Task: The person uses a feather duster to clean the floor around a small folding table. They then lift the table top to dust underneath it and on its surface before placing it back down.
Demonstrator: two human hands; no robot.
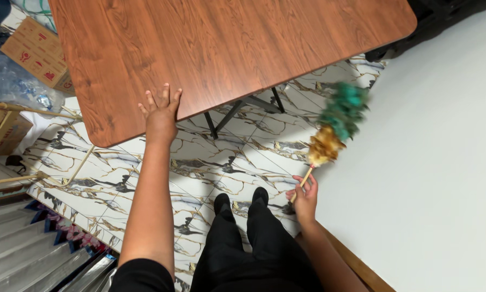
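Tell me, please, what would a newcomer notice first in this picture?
The large wooden table fills the top, with the left hand resting flat on its near edge. At the right, the right hand grips a feather duster, green and yellow, blurred beside the white wall.

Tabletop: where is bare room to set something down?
The wooden table shows bare across nearly its whole top; only the left hand rests at its near edge. The marble floor under it holds the table legs. Far left is crowded: cardboard box, water bottles. The right hand holds a feather duster.
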